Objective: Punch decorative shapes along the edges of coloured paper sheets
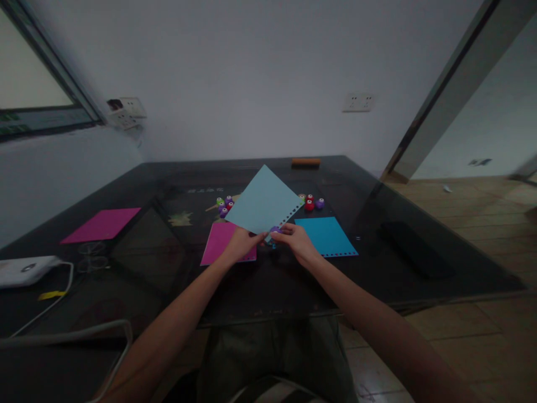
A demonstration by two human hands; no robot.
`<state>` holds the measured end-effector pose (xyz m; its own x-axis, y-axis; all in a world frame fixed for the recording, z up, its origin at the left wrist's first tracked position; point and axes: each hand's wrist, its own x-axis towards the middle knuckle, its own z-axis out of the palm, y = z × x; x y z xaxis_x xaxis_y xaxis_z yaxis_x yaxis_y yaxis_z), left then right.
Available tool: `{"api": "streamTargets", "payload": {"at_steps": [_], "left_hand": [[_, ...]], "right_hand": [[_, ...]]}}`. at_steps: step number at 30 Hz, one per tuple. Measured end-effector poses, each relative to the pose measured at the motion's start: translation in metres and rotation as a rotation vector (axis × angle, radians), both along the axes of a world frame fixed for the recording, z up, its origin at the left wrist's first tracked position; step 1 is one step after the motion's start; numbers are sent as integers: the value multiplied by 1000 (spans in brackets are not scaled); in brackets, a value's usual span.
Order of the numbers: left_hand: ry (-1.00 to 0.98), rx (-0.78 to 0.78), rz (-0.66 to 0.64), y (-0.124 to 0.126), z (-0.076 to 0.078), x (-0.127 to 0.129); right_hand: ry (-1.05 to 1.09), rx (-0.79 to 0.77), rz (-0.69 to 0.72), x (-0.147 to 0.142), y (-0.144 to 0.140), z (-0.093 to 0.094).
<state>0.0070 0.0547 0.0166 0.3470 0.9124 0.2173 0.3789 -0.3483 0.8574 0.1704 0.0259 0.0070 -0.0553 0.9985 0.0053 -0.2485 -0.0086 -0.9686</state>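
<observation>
- Hands: two, one left hand (242, 244) and one right hand (298, 240).
- Paper sheets: four; one pale sheet (264, 198), one blue sheet (326, 236), two pink: a left-hand pink sheet (103, 225) and a middle pink sheet (216, 246).
- Small purple piece (276, 229) at the fingers: one.
- Eyed balls, right cluster (309, 206): two red, one purple, one green partly hidden.
- Eyed balls, left cluster (224, 212): at least four, overlapping.
- Orange-brown block (305, 163): one.
- Long black object (413, 249): one.
- Worktop (272, 294): one.
</observation>
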Motion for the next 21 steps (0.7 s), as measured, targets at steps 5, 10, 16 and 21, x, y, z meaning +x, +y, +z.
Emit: {"api": "streamTargets", "payload": {"at_steps": [5,10,16,21], "left_hand": [[-18,-31,-14,2,-4,-1],[2,-50,-8,2,-4,-1],[-16,-43,-31,4,-7,-2],[-19,-43,-28,4,-7,-3]], "right_hand": [[-6,9,-5,0,-1,1],[-22,13,-5,0,1,-1],[-20,7,-4,1,0,0],[1,-15,-11,0,-1,2]]}}
